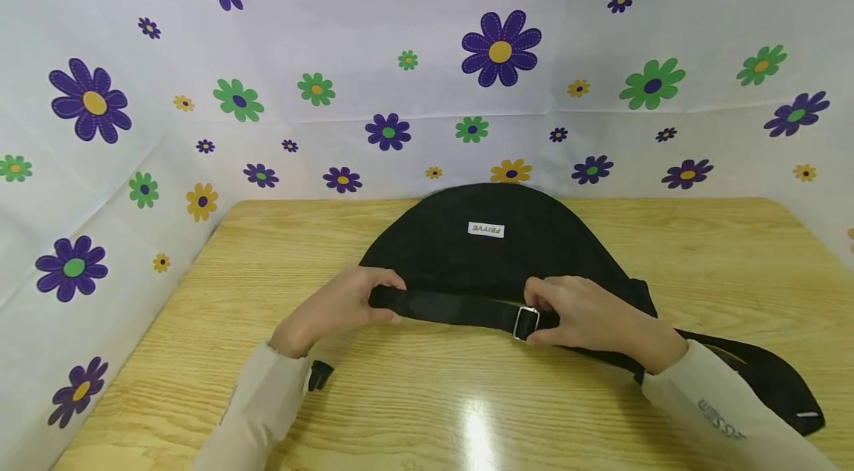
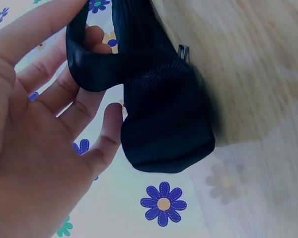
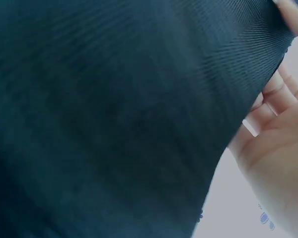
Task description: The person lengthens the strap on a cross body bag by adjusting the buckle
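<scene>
A black half-moon bag with a white label lies on the table, its curved side toward the back. Along its near side runs a black strap with a metal slider buckle. My left hand pinches the strap at its left end; the left wrist view shows the strap looped through those fingers, beside the bag's end. With thumb and fingers my right hand grips the strap just right of the slider. Black fabric fills most of the right wrist view and partly hides that hand's fingertips.
A wider black strap piece trails off to the right, under and beyond my right forearm. Near my left wrist lies a small black clip end. The wooden table meets a flower-printed cloth at the back and left.
</scene>
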